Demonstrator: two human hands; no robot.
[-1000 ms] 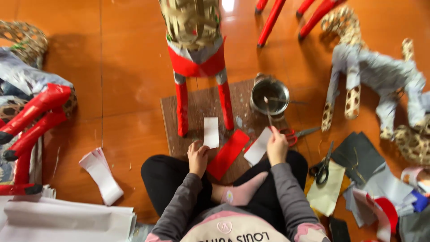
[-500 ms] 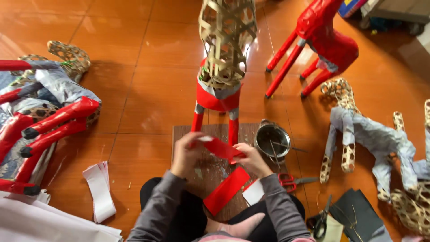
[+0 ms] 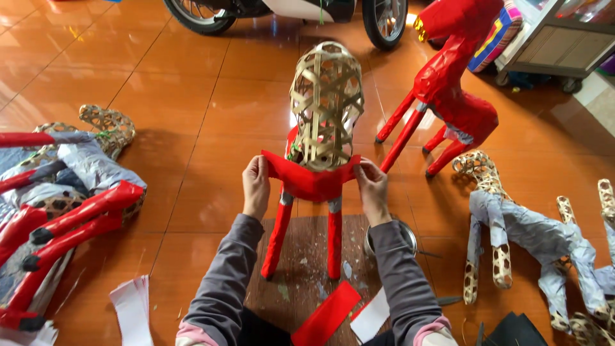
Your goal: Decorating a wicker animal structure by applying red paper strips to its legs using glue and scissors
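Glossy orange floor tiles (image 3: 192, 96) spread out behind the upright woven bamboo animal frame (image 3: 327, 102), which stands on a dark brown board (image 3: 301, 269) on two red-papered legs (image 3: 277, 240). Both hands now sit higher than half a second ago: then they met low in front of the frame's legs over a small red piece, and now they are spread apart at the frame's lower body. The left hand (image 3: 256, 186) pinches one end of a red paper strip (image 3: 307, 179) to the left of the frame, and the right hand (image 3: 373, 189) pinches the other end to its right, so the strip is stretched across the front of the frame just above the legs, sagging a little in the middle. The view has also tilted up since then, bringing motorbike wheels (image 3: 384, 19) into sight behind the frame.

Right of the frame stands a finished red papered animal figure (image 3: 448, 90), and further right a grey-papered bamboo figure (image 3: 532, 237). Left of the frame lie half-covered red and grey figures (image 3: 70, 211). In front of the frame, on the board, rest a loose red paper piece (image 3: 327, 314) and a white paper slip (image 3: 371, 314); a round metal bowl (image 3: 410, 240) shows partly behind the right forearm. White paper slips (image 3: 131, 307) lie on the floor to the frame's front left.
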